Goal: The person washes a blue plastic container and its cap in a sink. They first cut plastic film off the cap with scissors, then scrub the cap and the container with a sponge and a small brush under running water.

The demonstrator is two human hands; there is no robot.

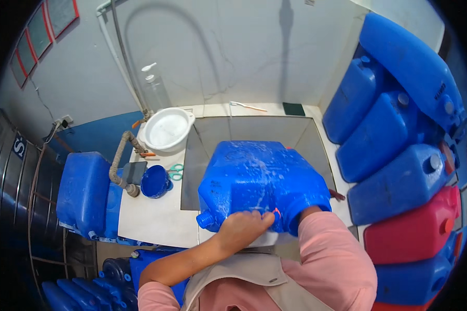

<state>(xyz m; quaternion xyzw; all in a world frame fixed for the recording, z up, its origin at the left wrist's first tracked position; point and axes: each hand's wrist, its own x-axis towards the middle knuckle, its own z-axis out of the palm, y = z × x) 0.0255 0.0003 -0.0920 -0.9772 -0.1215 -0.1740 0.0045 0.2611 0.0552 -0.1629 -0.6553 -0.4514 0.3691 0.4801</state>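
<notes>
A large blue plastic water container (253, 167) lies over the basin in front of me, its top face wet with whitish suds or water. My left hand (247, 229) is closed on the container's handle at the near side, beside a small orange-red loop. The small capped spout points to the left, and the wide round mouth (311, 206) faces me on the right. My right forearm reaches into this mouth. The right hand is hidden inside the container, so its grip does not show.
Left of the tiled basin (323, 144) are a white plastic basin (167, 128), a blue dipper (155, 181), green-handled scissors (176, 172) and a pipe faucet (118, 159). A toothbrush (249, 106) and a dark scouring pad (294, 109) lie on the back ledge. Blue containers (397, 184) and a red one (408, 229) line the right side.
</notes>
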